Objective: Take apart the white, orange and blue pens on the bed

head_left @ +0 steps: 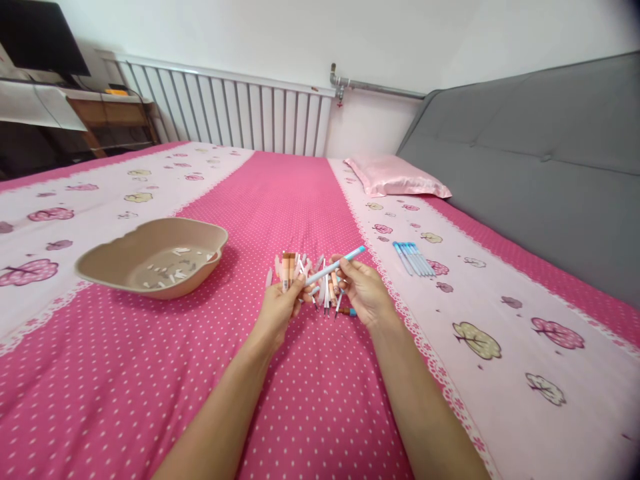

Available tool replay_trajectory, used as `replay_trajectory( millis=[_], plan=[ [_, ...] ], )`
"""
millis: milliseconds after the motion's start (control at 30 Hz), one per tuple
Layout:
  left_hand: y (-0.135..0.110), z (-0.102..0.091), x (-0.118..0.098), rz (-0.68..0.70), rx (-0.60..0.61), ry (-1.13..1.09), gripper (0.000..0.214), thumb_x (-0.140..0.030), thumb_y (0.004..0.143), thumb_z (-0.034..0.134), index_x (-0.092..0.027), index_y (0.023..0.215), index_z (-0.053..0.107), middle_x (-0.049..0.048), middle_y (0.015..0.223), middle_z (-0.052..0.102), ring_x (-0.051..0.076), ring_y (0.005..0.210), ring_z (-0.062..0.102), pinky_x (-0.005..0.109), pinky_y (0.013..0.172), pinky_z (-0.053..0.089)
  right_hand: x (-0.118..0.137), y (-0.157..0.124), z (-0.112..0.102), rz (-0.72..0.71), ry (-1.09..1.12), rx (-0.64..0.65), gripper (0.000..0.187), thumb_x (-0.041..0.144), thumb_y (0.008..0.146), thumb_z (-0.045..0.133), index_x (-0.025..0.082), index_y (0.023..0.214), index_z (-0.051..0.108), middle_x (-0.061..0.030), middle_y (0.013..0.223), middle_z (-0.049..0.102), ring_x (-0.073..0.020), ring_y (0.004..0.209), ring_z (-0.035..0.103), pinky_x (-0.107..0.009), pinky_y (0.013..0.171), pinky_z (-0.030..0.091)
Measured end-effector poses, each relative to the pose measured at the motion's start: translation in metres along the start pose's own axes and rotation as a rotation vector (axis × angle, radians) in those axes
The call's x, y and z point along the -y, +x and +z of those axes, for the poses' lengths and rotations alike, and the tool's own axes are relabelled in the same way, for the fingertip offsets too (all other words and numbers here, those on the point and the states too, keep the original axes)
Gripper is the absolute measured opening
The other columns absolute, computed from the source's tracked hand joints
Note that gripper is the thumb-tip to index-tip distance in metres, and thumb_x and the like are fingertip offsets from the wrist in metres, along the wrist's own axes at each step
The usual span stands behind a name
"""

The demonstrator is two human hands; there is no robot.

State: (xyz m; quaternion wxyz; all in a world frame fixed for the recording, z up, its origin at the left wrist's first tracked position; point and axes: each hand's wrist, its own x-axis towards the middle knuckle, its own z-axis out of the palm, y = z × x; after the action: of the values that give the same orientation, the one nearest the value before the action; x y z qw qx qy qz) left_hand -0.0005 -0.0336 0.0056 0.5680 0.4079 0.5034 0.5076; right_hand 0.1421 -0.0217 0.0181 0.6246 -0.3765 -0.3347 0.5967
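Both my hands hold one light blue pen (336,266) over the pink dotted bedspread. My right hand (364,291) pinches the pen near its middle, and my left hand (280,308) grips its lower end with closed fingers. The pen tilts up to the right. Just beyond my hands lies a loose pile of pens and pen parts (305,273), some orange, some white. A row of several assembled blue pens (413,259) lies side by side to the right of the pile.
A beige shallow basin (120,261) with small white pieces inside sits at the left on the bed. A pink pillow (397,177) lies by the grey headboard (540,160). A white radiator (225,107) runs along the far wall.
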Motion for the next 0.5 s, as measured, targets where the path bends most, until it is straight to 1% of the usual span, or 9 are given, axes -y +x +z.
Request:
replay_trajectory(
  millis=[67,133,267,400,500],
  plan=[
    [0.003,-0.001,0.002,-0.041,-0.001,-0.015,0.037,-0.045,0.070,0.061,-0.011,0.056,0.058,0.0012,0.043,0.055,0.001,0.028,0.028,0.017,0.029,0.014,0.000,0.000,0.000,-0.002,-0.001,0.003,0.023,0.030,0.063,0.070,0.014,0.080,0.066,0.0055,0.052,0.045,-0.0036,0.040,0.037,-0.016,0.034,0.033],
    [0.006,-0.003,0.004,-0.071,-0.003,-0.042,0.040,-0.048,0.069,0.060,-0.012,0.054,0.056,0.0016,0.043,0.055,0.001,0.027,0.028,0.017,0.029,0.014,0.000,0.000,0.000,-0.015,0.012,-0.004,0.022,0.029,0.063,0.071,0.014,0.078,0.066,0.0049,0.053,0.047,-0.0034,0.041,0.039,-0.015,0.035,0.033],
    [0.010,-0.007,0.008,-0.077,0.012,-0.063,0.041,-0.051,0.069,0.059,-0.011,0.057,0.056,0.0033,0.046,0.058,0.002,0.027,0.031,0.016,0.029,0.015,0.002,0.002,-0.002,-0.049,0.053,-0.049,0.020,0.028,0.062,0.071,0.013,0.075,0.067,0.0035,0.056,0.052,-0.0031,0.046,0.044,-0.013,0.039,0.035],
    [0.010,-0.008,0.008,-0.071,0.010,-0.039,0.039,-0.047,0.071,0.059,-0.010,0.057,0.057,0.0023,0.045,0.057,0.001,0.026,0.031,0.016,0.030,0.014,0.009,0.004,-0.009,-0.087,0.093,-0.191,0.015,0.026,0.066,0.069,0.015,0.075,0.066,-0.0009,0.073,0.063,-0.0047,0.058,0.054,-0.012,0.045,0.041],
    [0.010,-0.008,0.006,-0.064,-0.042,-0.041,0.038,-0.046,0.071,0.059,-0.010,0.059,0.057,0.0011,0.045,0.056,0.001,0.027,0.030,0.016,0.030,0.015,0.013,0.006,-0.015,-0.091,0.109,-0.290,0.010,0.025,0.070,0.065,0.016,0.076,0.064,-0.0011,0.077,0.065,-0.0059,0.061,0.057,-0.013,0.046,0.043]
  ],
)
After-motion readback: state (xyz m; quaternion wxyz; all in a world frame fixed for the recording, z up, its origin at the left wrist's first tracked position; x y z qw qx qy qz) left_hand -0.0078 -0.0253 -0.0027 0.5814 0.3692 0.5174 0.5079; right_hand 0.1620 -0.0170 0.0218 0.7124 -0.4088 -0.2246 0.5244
